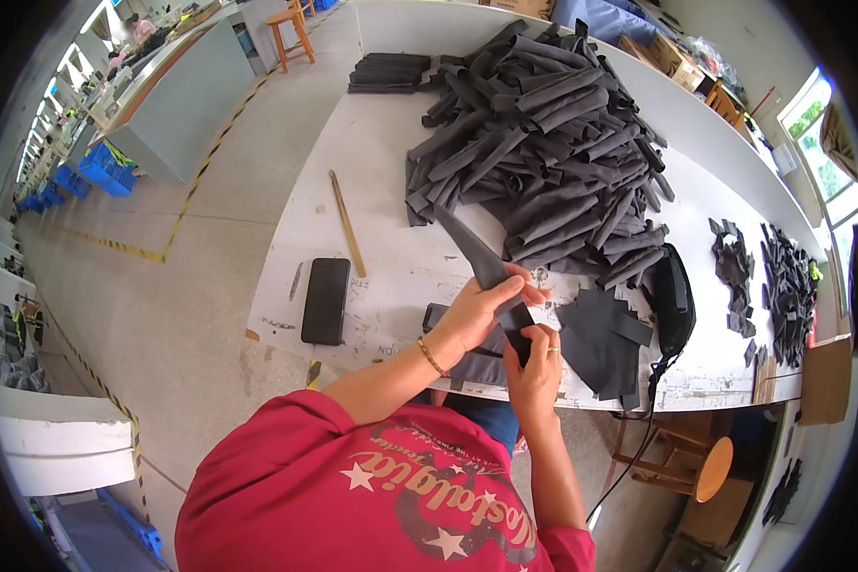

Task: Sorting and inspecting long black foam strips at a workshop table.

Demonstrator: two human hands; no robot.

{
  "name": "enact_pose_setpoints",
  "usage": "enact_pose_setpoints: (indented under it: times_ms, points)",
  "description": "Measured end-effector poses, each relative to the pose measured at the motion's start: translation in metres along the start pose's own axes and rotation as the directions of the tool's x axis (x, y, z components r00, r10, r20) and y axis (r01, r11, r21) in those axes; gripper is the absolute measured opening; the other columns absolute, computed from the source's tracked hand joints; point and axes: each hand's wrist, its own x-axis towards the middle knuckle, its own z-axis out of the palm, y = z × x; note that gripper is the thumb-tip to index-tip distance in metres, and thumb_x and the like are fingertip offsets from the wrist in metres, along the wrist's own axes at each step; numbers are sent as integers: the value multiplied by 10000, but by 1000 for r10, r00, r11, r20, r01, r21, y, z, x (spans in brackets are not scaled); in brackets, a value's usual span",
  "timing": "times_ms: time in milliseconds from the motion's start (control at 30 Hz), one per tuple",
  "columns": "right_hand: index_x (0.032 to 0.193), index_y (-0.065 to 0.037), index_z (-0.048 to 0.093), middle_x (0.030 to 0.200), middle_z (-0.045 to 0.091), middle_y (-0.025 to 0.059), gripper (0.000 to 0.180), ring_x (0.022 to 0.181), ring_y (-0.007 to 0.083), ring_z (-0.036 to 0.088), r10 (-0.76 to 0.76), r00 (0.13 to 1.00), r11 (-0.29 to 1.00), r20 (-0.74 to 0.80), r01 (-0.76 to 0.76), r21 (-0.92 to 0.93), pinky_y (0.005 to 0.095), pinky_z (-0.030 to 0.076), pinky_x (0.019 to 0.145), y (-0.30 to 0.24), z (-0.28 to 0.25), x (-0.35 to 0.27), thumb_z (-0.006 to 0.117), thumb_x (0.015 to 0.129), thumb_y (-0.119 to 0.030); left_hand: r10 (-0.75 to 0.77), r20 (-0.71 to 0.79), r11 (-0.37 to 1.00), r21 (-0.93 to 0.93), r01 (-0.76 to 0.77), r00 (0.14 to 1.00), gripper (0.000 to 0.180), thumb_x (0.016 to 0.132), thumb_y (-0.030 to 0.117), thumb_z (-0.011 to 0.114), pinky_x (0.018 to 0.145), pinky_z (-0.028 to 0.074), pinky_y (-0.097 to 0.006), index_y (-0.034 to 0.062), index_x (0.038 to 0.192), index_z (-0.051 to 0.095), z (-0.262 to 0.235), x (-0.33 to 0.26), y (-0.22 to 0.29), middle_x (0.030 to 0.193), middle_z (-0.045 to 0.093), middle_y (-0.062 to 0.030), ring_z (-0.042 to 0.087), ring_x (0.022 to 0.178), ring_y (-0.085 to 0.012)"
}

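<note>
Grey fabric strip [481, 259] rises tilted above the near edge of the white table [391, 143], its lower end pinched between both hands. The left hand [477, 315] wraps around the strip's middle, fingers curled over it; the right hand [536, 367] grips the lower end from below, closed tight on the cloth. Behind them lies a large heap of rolled grey pieces [553, 143]. Flat dark cut pieces [605, 338] sit just right of the hands. A black phone [325, 300] and a wooden ruler [347, 222] rest to the left.
</note>
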Motion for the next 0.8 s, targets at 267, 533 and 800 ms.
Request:
enact_pose_setpoints:
  times_ms: [267,533,800]
  points:
    - [1031,-17,510,1003,564,207,303,871,403,572,-32,999,999,-29,32,5,463,477,719,-11,6,18,675,778,15,-96,-178,993,-91,80,979,179,971,205,567,987,459,-429,37,1032,568,6,-9,-4,966,693,-129,597,1145,-320]
    - [961,-1,547,985,582,166,200,708,310,602,-30,998,984,54,20,177,383,489,616,3,4,15,667,804,28,-87,-101,989,-125,74,991,250,977,264,561,880,508,-368,41,1089,579,12,-16,-17,1066,677,-162,622,1073,-239]
    - [908,4,582,909,592,163,170,714,324,608,10,993,975,115,-35,218,388,488,617,5,-9,11,697,785,28,-127,-158,989,-96,113,979,287,965,219,579,916,506,-410,7,1158,558,8,-13,1,1003,680,-147,653,998,-275]
